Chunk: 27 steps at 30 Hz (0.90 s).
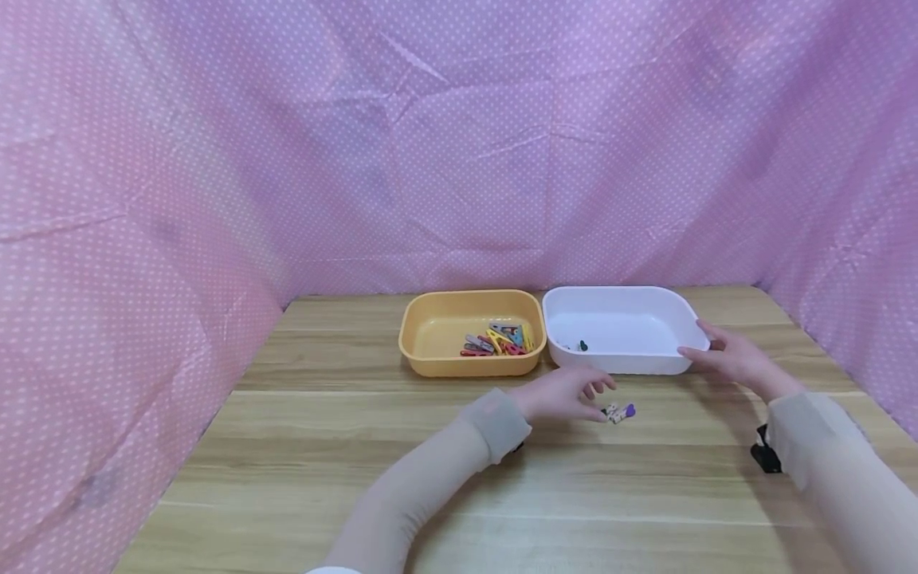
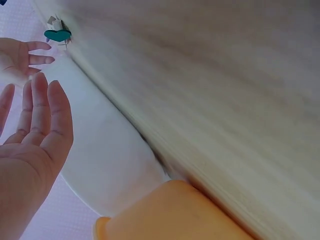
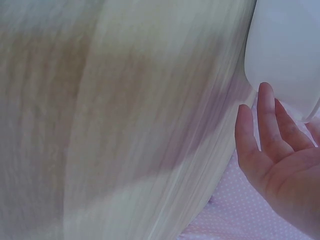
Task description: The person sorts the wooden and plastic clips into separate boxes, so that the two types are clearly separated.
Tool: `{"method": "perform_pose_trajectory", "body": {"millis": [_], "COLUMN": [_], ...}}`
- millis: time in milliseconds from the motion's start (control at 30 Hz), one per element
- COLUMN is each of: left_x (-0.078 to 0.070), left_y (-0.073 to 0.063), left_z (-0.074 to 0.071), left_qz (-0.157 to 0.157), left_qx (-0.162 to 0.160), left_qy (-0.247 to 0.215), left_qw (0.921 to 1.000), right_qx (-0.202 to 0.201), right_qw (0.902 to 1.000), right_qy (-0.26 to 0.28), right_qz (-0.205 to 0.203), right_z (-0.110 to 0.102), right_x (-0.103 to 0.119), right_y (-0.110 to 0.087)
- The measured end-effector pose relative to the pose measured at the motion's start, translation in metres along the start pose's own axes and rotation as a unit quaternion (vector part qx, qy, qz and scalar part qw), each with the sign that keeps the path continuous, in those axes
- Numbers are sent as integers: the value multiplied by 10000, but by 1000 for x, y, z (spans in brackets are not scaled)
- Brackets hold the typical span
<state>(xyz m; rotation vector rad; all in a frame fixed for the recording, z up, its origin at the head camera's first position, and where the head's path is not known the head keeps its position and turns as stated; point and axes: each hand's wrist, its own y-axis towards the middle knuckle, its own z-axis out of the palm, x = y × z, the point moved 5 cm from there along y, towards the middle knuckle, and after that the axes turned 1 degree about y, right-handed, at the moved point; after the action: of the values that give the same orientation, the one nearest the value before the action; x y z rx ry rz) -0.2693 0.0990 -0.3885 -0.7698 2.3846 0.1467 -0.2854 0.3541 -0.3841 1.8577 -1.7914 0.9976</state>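
In the head view my left hand (image 1: 562, 392) reaches over the table's middle, fingers loosely bent and holding nothing. Right by its fingertips lies a small cluster of pale mini clothespins (image 1: 614, 415), one with a purple heart. A green heart tops a mini clothespin (image 2: 57, 35) in the left wrist view. My right hand (image 1: 739, 363) is at the right end of the white tray (image 1: 617, 365), thumb and fingers against its rim. The right wrist view has those fingers (image 3: 267, 120) mostly straight beside the tray wall. A small dark green piece (image 1: 582, 346) lies inside the tray.
A yellow-orange tray (image 1: 469, 367) adjoins the white one on the left. It holds several colourful clothespins (image 1: 502, 339) in red, yellow, blue and grey. Both trays stand near the back of the wooden table (image 1: 323, 446). A pink dotted cloth (image 1: 430, 159) hangs behind and along both sides.
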Motion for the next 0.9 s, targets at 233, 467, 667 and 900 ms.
{"method": "perform_pose_trajectory", "body": {"millis": [233, 467, 667, 900], "left_x": [4, 7, 8, 12], "left_y": [9, 16, 20, 25], "left_z": [-1, -2, -3, -2], "left_qz": [-1, -33, 11, 72], "left_qx": [-29, 45, 110, 129], "left_qy": [65, 291, 347, 383], "left_qw": [10000, 9996, 9993, 9992], "right_qx": [102, 37, 2, -52], "right_qw": [9998, 9999, 10000, 9999], "right_qy": [131, 88, 1, -99], "right_qz": [126, 49, 15, 18], "right_z": [0, -1, -1, -1], "right_x": [1, 2, 0, -1], "right_y": [5, 8, 12, 16]}}
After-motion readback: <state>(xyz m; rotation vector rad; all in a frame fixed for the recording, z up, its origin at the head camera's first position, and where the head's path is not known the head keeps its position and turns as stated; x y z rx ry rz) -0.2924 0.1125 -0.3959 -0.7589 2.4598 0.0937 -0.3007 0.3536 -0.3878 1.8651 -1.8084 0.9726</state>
